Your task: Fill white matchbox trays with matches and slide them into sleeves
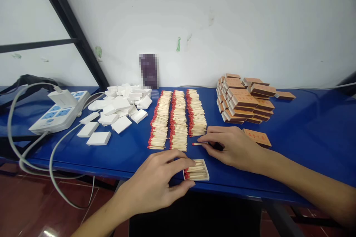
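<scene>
My left hand [158, 179] grips a small white matchbox tray [208, 173] at the table's front edge, index finger and thumb on its left end. Several red-tipped matches [196, 169] lie inside it. To the upper right, my right hand [232, 146] pinches a single match [198, 144], its red head pointing left, just above or on the blue tabletop. Beyond both hands lie three long rows of matches: a left row [161, 118], a middle row [178, 120] and a right row [196, 112], all with red heads toward the left.
Orange-brown matchbox sleeves [241, 99] are stacked at the right, with a single sleeve [258, 138] behind my right wrist. White trays [119, 105] form a loose heap at the left. A power strip [59, 112] with cables stands farther left. A blurred dark rectangle [149, 71] leans against the wall.
</scene>
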Available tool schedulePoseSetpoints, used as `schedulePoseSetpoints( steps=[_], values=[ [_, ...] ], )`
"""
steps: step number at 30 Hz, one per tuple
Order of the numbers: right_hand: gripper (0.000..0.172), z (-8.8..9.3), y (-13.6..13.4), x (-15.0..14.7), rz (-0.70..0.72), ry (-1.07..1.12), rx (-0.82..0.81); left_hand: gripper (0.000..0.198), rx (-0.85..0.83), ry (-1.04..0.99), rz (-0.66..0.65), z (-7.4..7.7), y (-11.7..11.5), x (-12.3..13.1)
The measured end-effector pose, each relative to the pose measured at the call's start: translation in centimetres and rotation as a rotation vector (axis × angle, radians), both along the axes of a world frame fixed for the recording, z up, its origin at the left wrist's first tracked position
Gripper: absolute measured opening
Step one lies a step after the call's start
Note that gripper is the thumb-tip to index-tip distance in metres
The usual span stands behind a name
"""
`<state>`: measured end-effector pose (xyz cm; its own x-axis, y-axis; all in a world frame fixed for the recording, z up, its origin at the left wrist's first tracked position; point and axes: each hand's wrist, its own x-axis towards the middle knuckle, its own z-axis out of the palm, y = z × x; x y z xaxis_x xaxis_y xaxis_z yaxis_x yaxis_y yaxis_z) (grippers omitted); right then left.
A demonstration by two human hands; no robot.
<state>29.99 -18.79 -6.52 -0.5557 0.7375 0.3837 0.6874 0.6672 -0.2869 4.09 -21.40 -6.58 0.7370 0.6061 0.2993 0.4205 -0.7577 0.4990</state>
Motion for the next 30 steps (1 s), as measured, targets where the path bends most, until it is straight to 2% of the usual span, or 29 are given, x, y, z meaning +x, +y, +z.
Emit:
schedulePoseSetpoints(
  steps=[7,30],
  values=[
    [0.021,0.04,0.58,0.10,-0.069,0.027,-0.013,0.029,0.003,-0.001,0.002,-0.02,0.03,-0.01],
    [0.021,0.38,0.27,-0.49,-0.029,0.063,-0.046,0.028,0.003,-0.004,-0.003,0.01,-0.02,0.00]
  ],
)
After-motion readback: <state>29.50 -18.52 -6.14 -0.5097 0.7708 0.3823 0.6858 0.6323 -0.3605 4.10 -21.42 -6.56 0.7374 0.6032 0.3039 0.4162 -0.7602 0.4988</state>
